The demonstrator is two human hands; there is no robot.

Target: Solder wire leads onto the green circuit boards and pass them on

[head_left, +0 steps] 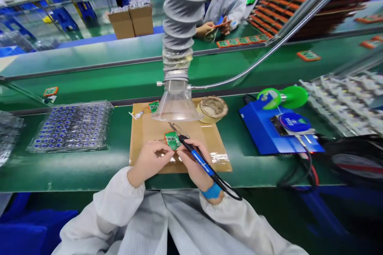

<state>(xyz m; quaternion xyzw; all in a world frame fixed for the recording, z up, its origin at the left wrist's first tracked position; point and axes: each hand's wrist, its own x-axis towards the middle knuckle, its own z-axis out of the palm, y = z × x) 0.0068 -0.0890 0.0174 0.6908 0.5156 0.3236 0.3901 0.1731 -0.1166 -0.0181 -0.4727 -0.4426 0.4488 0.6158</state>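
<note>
Over a cardboard sheet (pixel 146 129) on the green tabletop (pixel 119 172), the left hand (pixel 152 160) is pinching a circuit board (pixel 172 140), the right hand (pixel 193 167) gripping a soldering iron (pixel 201 161); across the conveyor (pixel 104 72), a co-worker (pixel 226 8) is holding a panel (pixel 223 24).

One soldering iron (pixel 201 159), two boards (pixel 172 140) over one mat (pixel 209 139)

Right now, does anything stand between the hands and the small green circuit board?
Nothing visible does: the left hand and right hand are both at the near edge of the green circuit board. The soldering iron, held in the right hand, passes by the board's right side; the clear funnel hangs beyond.
</note>
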